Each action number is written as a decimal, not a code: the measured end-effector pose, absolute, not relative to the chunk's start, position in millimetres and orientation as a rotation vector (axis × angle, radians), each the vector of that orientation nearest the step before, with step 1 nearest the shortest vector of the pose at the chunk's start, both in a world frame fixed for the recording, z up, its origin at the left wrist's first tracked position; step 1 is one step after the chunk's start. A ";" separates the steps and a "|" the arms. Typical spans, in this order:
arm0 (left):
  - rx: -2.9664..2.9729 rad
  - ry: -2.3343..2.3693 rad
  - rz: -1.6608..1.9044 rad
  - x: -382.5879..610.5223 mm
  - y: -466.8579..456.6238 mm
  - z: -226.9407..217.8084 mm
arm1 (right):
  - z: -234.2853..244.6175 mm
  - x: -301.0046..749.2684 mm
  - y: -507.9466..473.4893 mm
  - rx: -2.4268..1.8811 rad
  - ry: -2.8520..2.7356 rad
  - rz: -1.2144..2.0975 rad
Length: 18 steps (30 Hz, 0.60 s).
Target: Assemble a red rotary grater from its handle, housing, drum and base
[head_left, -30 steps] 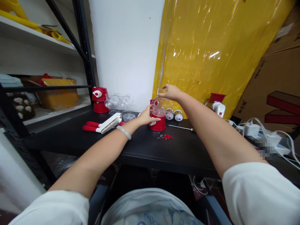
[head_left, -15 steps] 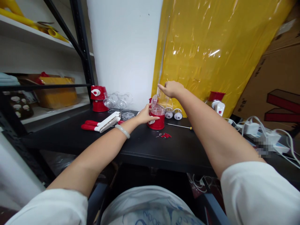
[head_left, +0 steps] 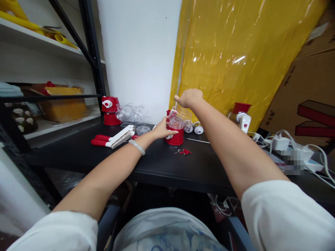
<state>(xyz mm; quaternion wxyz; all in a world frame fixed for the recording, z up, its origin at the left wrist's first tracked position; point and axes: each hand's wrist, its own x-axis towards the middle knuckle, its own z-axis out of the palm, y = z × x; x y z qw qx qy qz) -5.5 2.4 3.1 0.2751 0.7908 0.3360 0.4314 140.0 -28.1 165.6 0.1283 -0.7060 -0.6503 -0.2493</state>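
Observation:
On the dark table stands a red base [head_left: 174, 138] with a clear plastic hopper [head_left: 177, 122] on its top. My left hand [head_left: 161, 129] is closed around the left side of this base, with the thumb lying across its front. Just above and behind, my right hand [head_left: 190, 98] is curled with the thumb pointing left. It appears to grip the upper end of a clear plastic piece [head_left: 180, 111]; the fingers' undersides are hidden. In front of the base lie small red pieces [head_left: 185, 151] and tiny screws [head_left: 179, 150]. A screwdriver [head_left: 197, 140] rests to the right, its handle behind my right forearm.
Two drums with white ends [head_left: 198, 128] lie behind the base. Left are red-and-white handled parts [head_left: 116, 137], clear plastic parts [head_left: 136, 113] and a red unit [head_left: 111, 111]. Another red-and-white unit [head_left: 242, 115] stands right, beside white chargers and cables [head_left: 281, 142].
My right hand has shifted slightly left, and the clear piece under it has tilted. My right forearm now covers the screwdriver's handle. The left hand stays on the red base.

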 end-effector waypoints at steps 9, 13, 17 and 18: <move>2.156 0.949 1.181 -6.3 2.7 3.1 | 170.1 125.8 -34.3 -2.216 -1.881 -0.665; 2.116 0.851 1.187 -6.4 4.6 0.5 | 170.2 131.3 -23.3 -2.142 -1.961 -0.588; 2.132 0.891 1.188 -6.3 1.9 1.5 | 168.7 138.6 -9.7 -1.994 -2.134 -0.483; 2.145 0.912 1.188 -6.4 0.9 2.3 | 168.7 139.6 -7.3 -1.988 -2.147 -0.478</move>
